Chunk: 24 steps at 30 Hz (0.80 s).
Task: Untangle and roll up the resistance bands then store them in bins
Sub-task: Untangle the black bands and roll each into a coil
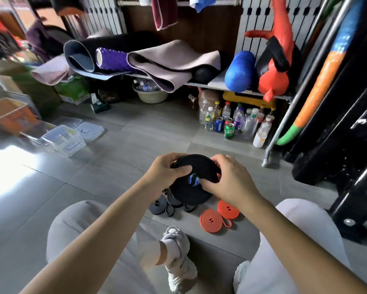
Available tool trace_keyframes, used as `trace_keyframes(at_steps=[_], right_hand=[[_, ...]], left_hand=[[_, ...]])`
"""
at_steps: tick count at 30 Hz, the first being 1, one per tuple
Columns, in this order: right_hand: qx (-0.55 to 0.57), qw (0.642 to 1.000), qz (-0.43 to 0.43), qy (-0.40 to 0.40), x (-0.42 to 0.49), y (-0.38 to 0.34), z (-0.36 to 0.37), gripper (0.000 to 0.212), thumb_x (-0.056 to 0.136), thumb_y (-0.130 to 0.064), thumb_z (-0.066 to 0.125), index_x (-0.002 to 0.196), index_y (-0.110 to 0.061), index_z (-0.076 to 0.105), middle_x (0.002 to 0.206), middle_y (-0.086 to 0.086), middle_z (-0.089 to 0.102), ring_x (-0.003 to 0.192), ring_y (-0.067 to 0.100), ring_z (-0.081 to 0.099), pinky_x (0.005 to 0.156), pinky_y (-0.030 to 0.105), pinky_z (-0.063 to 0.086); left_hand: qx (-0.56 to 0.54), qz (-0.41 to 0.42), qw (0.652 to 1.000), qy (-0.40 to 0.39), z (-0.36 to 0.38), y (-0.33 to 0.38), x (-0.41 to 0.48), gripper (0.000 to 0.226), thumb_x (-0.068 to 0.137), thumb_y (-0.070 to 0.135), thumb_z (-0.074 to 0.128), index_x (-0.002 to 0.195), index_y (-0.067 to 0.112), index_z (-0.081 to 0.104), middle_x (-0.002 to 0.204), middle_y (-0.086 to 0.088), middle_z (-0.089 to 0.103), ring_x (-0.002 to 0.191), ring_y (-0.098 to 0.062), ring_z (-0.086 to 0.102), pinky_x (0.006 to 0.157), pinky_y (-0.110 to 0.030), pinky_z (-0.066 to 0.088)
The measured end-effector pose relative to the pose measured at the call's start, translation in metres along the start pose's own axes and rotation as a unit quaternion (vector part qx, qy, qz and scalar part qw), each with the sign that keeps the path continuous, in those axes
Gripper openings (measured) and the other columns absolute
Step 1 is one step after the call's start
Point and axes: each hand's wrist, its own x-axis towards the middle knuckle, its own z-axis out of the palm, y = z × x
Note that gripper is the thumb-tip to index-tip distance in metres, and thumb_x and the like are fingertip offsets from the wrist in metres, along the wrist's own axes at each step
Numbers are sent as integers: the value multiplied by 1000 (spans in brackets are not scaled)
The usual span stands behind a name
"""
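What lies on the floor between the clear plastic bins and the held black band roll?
Only bare grey floor tiles separate the clear bins from the black band roll, in the head view.

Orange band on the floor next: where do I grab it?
Probably from above, pinching the orange band across the outer rims of its two coils. It lies flat on the floor, coils side by side with a loose loop trailing, so squeezing the rims should keep them wound.
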Motion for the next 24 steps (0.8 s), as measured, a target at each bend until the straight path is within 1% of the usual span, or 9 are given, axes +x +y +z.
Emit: trace_keyframes(at_steps=[4, 8, 11, 13, 15, 18, 20, 22, 24], right_hand=[[-46, 998, -26, -41, 12, -29, 22, 62, 73, -52, 63, 126, -30, 43, 115, 3, 56, 101, 26, 57, 66, 27, 39], [-78, 993, -51, -66, 39, -59, 34, 55, 72, -50, 63, 119, -28, 45, 107, 4, 57, 95, 30, 58, 68, 32, 43], [-117, 988, -84, -54, 79, -80, 25, 50, 70, -49, 65, 111, -26, 48, 94, 0, 55, 87, 26, 57, 63, 31, 40], [-131, 986, -92, -41, 107, -89, 19, 48, 69, -50, 65, 106, -25, 49, 90, 0, 55, 84, 25, 56, 61, 30, 38], [-125, 988, -73, -46, 129, -91, 20, 47, 67, -51, 67, 102, -23, 50, 89, 1, 59, 82, 26, 57, 62, 32, 42], [-74, 994, 1, -84, 153, -82, 37, 44, 67, -51, 68, 94, -21, 51, 81, 0, 62, 72, 22, 60, 58, 30, 45], [-53, 992, 32, -114, 168, -70, 64, 42, 68, -49, 68, 92, -19, 52, 74, -4, 58, 65, 14, 57, 54, 27, 44], [-46, 987, 55, -147, 182, -54, 100, 43, 68, -48, 68, 92, -17, 52, 74, -1, 60, 68, 19, 60, 57, 29, 46], [-54, 977, 76, -192, 193, -35, 141, 46, 67, -52, 67, 91, -17, 49, 78, 0, 60, 74, 24, 60, 56, 31, 42]], left_hand=[[27, 13, 999, 44, -28, -3, -11, 26, 84, 2, 64, 100, 23, 65, 100, -10, 69, 92, -26, 66, 83, -39, 55], [36, 13, 996, 77, -56, -4, -6, 27, 83, 3, 65, 109, 11, 65, 96, -10, 68, 87, -24, 65, 84, -37, 53], [-52, 4, 993, 104, -74, 7, 7, 20, 85, 10, 67, 104, 5, 63, 85, -10, 64, 77, -23, 62, 76, -38, 53], [-94, 14, 990, 107, -86, 16, 20, 15, 86, 16, 67, 98, 9, 62, 82, -6, 63, 75, -21, 62, 73, -37, 52], [-118, 24, 987, 102, -98, 23, 35, 11, 87, 19, 66, 95, 14, 62, 88, -6, 65, 80, -21, 64, 78, -41, 54], [-93, 11, 990, 110, -115, 16, 62, 26, 86, 18, 67, 109, 12, 58, 104, -10, 66, 89, -22, 67, 83, -42, 56], [-77, -18, 992, 101, -130, -3, 81, 30, 85, 15, 67, 113, 13, 56, 104, -8, 65, 90, -19, 67, 76, -36, 58], [-72, -57, 992, 81, -141, -32, 101, 23, 86, 9, 66, 106, 16, 57, 94, -3, 65, 79, -13, 66, 63, -28, 57], [-57, -99, 990, 77, -149, -67, 121, 22, 85, 5, 65, 100, 19, 57, 88, -2, 64, 74, -12, 64, 59, -25, 55]])
